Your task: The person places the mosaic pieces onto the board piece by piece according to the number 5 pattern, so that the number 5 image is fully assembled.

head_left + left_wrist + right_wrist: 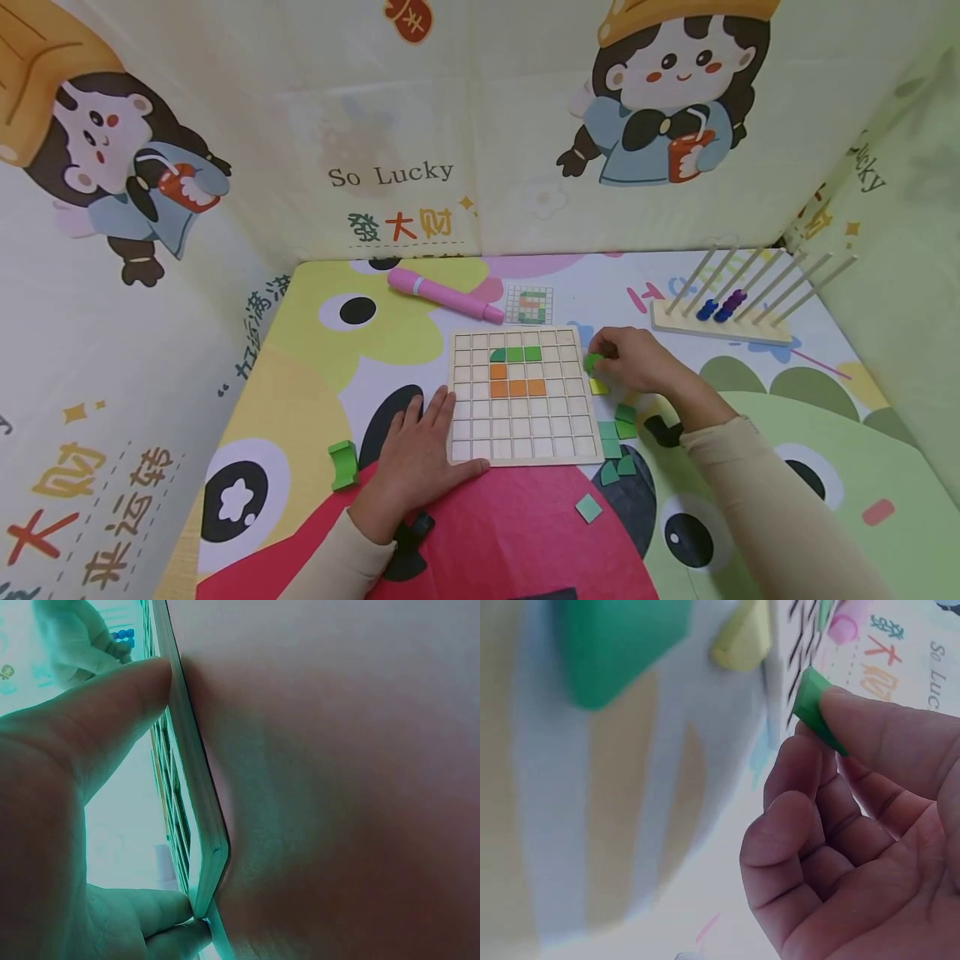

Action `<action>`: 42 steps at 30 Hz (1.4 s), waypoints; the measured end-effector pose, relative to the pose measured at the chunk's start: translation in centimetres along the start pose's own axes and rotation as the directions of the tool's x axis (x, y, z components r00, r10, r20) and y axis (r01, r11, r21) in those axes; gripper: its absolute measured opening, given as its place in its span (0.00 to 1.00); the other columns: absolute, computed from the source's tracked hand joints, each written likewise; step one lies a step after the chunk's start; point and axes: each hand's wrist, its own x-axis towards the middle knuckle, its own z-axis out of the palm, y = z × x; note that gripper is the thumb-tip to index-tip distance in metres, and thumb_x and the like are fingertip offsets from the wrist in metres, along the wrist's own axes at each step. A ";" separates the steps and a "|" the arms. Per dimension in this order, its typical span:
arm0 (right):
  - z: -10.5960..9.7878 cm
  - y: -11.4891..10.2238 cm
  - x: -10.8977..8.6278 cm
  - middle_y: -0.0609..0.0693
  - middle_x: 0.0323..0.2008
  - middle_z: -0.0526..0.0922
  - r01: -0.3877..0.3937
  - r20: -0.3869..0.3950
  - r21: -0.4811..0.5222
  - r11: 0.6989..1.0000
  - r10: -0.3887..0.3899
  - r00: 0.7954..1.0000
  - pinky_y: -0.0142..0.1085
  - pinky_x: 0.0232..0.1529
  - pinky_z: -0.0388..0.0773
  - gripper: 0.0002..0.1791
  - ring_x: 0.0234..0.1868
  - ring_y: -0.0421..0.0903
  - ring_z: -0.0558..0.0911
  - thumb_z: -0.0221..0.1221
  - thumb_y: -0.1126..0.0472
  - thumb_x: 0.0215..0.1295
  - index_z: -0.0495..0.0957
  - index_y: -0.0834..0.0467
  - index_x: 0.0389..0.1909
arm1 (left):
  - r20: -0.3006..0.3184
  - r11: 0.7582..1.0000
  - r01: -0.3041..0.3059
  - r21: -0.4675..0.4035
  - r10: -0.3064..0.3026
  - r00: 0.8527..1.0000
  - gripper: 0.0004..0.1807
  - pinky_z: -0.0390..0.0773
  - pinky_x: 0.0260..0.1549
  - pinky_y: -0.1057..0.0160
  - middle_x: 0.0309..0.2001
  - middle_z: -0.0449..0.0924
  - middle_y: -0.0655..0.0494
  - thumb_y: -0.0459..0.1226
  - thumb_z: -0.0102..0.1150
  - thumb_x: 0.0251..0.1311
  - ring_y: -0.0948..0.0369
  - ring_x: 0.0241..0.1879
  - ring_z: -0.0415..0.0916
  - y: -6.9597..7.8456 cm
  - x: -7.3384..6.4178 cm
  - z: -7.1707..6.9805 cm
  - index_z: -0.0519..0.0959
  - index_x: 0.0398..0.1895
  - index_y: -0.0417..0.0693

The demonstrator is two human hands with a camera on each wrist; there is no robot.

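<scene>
A wooden grid board (468, 429) lies flat at the middle of the table, with several green and orange tiles set in its upper cells. My left hand (416, 454) rests at the board's lower left corner, straight fingers along the left edge and thumb at the front edge. In the left wrist view the thumb (112, 712) touches the board's rim (199, 802). Just beyond the board's right edge, my right hand (637, 358) pinches a green tile (814, 705) between thumb and fingers. A yellow tile (598, 387) lies below that hand, beside the board.
Several loose green tiles (625, 429) lie right of the board, and a pale green tile (588, 508) sits nearer me. Behind stand a pink pen (446, 296), a small pattern card (529, 305) and a pegged wooden stand (720, 323) with beads. A green curved block (343, 465) is at left.
</scene>
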 end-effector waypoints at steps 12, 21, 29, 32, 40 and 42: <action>0.7 -1.9 3.0 0.49 0.36 0.83 0.092 0.022 0.026 0.995 -0.093 0.995 0.45 0.48 0.75 0.05 0.40 0.49 0.78 0.63 0.65 0.70 0.81 0.58 0.44 | 0.010 1.000 0.005 -0.018 -0.005 1.000 0.63 0.57 0.74 0.34 0.83 0.54 0.50 0.75 0.60 0.51 0.37 0.79 0.52 0.0 -0.1 -0.2 0.56 0.83 0.47; 1.4 -3.3 4.7 0.51 0.37 0.82 0.064 0.050 0.017 0.998 -0.065 0.997 0.44 0.49 0.74 0.05 0.42 0.50 0.77 0.62 0.64 0.70 0.81 0.58 0.44 | 0.004 1.000 0.006 -0.005 -0.006 1.000 0.63 0.58 0.73 0.34 0.82 0.55 0.50 0.74 0.61 0.51 0.37 0.79 0.52 0.0 -0.1 0.0 0.56 0.83 0.47; 2.2 -3.5 5.5 0.51 0.37 0.83 0.075 0.067 -0.014 0.997 -0.074 0.995 0.46 0.49 0.75 0.05 0.41 0.50 0.77 0.62 0.65 0.70 0.81 0.60 0.43 | 0.016 1.000 0.012 0.000 -0.012 1.000 0.63 0.58 0.73 0.34 0.83 0.54 0.50 0.74 0.61 0.51 0.37 0.79 0.51 0.1 0.0 -0.1 0.56 0.83 0.47; 2.2 -3.6 5.6 0.51 0.37 0.83 0.066 0.076 -0.033 0.997 -0.063 0.995 0.47 0.50 0.75 0.05 0.41 0.50 0.77 0.61 0.66 0.70 0.82 0.60 0.43 | 0.021 1.000 0.016 0.002 -0.016 1.000 0.63 0.57 0.74 0.34 0.83 0.53 0.50 0.74 0.61 0.51 0.37 0.79 0.51 0.1 0.0 -0.2 0.55 0.83 0.48; 2.3 -3.7 5.5 0.52 0.37 0.84 0.045 0.083 -0.049 0.998 -0.041 0.996 0.47 0.50 0.75 0.04 0.41 0.50 0.77 0.62 0.66 0.70 0.82 0.59 0.43 | 0.023 1.000 0.019 -0.007 -0.019 1.000 0.63 0.56 0.74 0.34 0.83 0.53 0.51 0.74 0.61 0.52 0.37 0.79 0.51 0.1 0.0 -0.2 0.55 0.83 0.48; 2.3 -3.7 5.6 0.52 0.38 0.84 0.044 0.081 -0.055 0.998 -0.039 0.996 0.47 0.51 0.75 0.04 0.41 0.50 0.77 0.62 0.66 0.70 0.82 0.59 0.43 | 0.021 1.000 0.018 -0.007 -0.018 1.000 0.63 0.57 0.74 0.35 0.83 0.53 0.51 0.74 0.61 0.52 0.37 0.79 0.51 0.1 0.0 -0.2 0.55 0.83 0.48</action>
